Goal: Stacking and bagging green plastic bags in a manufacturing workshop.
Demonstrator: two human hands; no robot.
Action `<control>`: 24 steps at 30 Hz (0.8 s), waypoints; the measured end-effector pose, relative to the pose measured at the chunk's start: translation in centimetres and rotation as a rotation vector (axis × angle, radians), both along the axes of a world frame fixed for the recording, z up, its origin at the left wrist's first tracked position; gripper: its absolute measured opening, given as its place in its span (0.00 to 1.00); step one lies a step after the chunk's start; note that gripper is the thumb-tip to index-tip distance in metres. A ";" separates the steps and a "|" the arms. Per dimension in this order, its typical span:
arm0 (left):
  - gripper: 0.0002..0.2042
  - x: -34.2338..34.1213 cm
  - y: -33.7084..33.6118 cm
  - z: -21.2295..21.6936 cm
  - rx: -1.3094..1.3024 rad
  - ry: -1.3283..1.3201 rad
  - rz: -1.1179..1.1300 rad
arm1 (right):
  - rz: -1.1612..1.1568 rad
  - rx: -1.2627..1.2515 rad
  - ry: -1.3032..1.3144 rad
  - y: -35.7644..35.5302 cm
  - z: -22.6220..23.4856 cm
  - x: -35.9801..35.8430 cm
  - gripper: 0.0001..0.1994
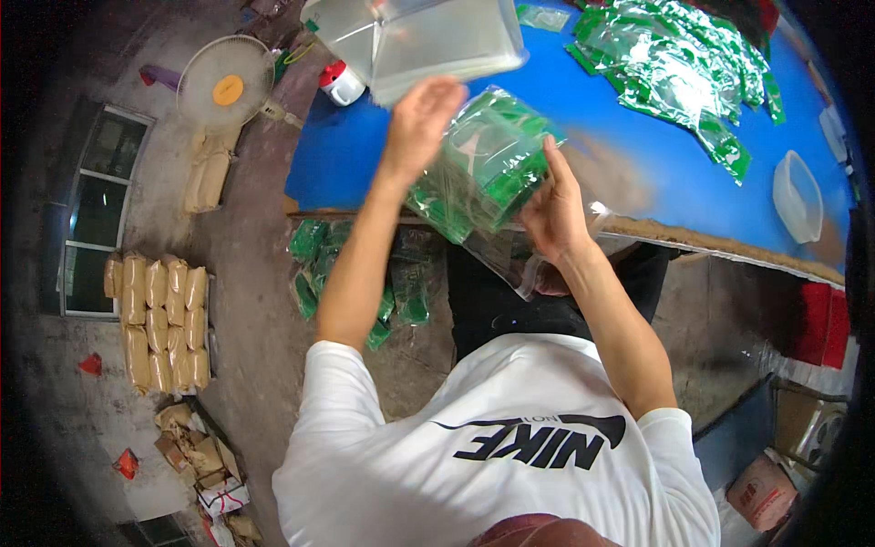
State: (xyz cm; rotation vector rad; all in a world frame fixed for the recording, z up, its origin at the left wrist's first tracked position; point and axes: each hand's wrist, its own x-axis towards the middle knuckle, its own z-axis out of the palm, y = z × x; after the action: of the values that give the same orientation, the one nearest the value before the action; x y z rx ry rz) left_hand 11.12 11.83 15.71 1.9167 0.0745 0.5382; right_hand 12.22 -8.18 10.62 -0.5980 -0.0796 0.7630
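Note:
Over the near edge of the blue table, my right hand (558, 210) grips a bundle of clear plastic packets with green edges (497, 155). My thumb lies along the bundle's right side; the other fingers are mostly hidden. The packets seem to sit in or against a clear plastic bag (519, 269) that hangs down toward my lap. My left hand (421, 128) is at the bundle's upper left, its fingers smeared by motion, so whether it touches the packets I cannot tell.
Many shiny green packets (679, 68) lie piled at the far right of the table (351, 150). A translucent bin (447, 46), a red-and-white bottle (341, 84) and a clear bowl (798, 196) stand around. Below left are bagged green bundles (410, 283); a fan (228, 87) stands beyond.

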 end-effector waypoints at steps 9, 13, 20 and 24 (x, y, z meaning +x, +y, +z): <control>0.41 -3.5 7.4 -5.7 -0.173 0.405 -0.402 | 0.287 -0.024 0.093 1.5 0.0 3.1 0.37; 0.38 -3.2 6.5 -6.0 -0.186 0.383 -0.314 | 0.334 0.074 0.069 3.6 -0.1 2.9 0.42; 0.34 -4.8 4.3 -5.4 -0.215 0.463 -0.027 | 0.548 -0.334 -0.142 1.2 1.0 7.2 0.47; 0.41 -5.3 4.0 -6.1 -0.200 0.461 -0.097 | 0.294 -0.835 -0.554 -1.9 1.1 7.6 0.33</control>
State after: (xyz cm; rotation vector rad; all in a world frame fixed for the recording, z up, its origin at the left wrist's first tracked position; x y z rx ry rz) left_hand 5.81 15.79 9.57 1.8029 0.3190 0.0137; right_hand 19.85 -10.09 11.72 -1.6137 -0.3757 0.8876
